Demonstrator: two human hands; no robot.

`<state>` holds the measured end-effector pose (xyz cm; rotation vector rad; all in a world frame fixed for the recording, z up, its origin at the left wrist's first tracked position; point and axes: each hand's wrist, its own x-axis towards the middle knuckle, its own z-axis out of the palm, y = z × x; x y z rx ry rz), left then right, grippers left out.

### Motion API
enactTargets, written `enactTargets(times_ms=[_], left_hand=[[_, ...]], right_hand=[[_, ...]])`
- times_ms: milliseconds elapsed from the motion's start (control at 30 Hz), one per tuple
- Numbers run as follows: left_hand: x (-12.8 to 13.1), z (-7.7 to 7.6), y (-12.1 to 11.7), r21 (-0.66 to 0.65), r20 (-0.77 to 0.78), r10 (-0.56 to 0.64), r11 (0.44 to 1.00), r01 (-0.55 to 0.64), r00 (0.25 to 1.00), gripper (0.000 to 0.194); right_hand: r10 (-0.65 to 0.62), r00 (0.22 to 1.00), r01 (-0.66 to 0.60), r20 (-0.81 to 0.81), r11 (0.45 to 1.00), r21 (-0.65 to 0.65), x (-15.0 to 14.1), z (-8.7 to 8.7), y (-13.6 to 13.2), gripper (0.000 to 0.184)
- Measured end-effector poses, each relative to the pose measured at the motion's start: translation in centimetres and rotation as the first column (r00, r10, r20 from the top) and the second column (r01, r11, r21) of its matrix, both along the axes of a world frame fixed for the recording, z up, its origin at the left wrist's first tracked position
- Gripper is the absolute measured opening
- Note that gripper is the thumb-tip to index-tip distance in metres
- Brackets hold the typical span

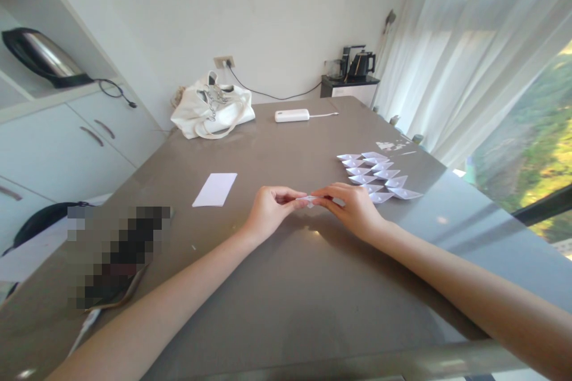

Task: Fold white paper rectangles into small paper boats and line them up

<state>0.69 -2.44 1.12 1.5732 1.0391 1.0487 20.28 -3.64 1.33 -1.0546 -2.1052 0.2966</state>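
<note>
My left hand (pixel 270 209) and my right hand (pixel 351 207) meet over the middle of the grey table (pixel 286 303). Both pinch a small folded piece of white paper (pixel 309 199) between their fingertips, just above the tabletop. Right behind my right hand lie several finished white paper boats (pixel 378 174) in two slanting rows. A flat white sheet of paper (pixel 215 189) rests on the table to the left of my left hand.
A white handbag (pixel 212 108) and a white power bank (pixel 292 115) with a cable sit at the far end. Small paper scraps (pixel 391 145) lie near the right edge. A blurred dark object (pixel 116 256) sits front left. Cabinets stand left, curtains and window right.
</note>
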Motion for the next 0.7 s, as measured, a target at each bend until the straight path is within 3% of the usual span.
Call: enactTargets(times_ms=[167,333,500,700], left_hand=[[-0.23,-0.34,0.19,-0.011,-0.038,-0.017,1.000,0.017,0.999,0.028],[-0.31,-0.32,0.25,0.054,-0.122,-0.037,0.998,0.044,0.992,0.027],[-0.22,0.05,0.11,0.096,-0.176,-0.027,0.994,0.045,0.984,0.025],[0.06,0.46,-0.52,0.251,-0.287,0.022,0.967,0.054,0.958,0.021]], right_hand=[[0.070,0.989,-0.079,0.131,0.995,0.066,0.25,-0.22,0.22,0.026],[0.067,0.982,-0.080,0.175,0.994,0.071,0.21,-0.20,0.27,0.028],[0.043,0.994,-0.041,0.100,0.999,-0.021,-0.04,-0.29,0.16,0.021],[0.007,0.999,-0.015,-0.038,0.980,-0.198,-0.69,-0.03,-0.30,0.017]])
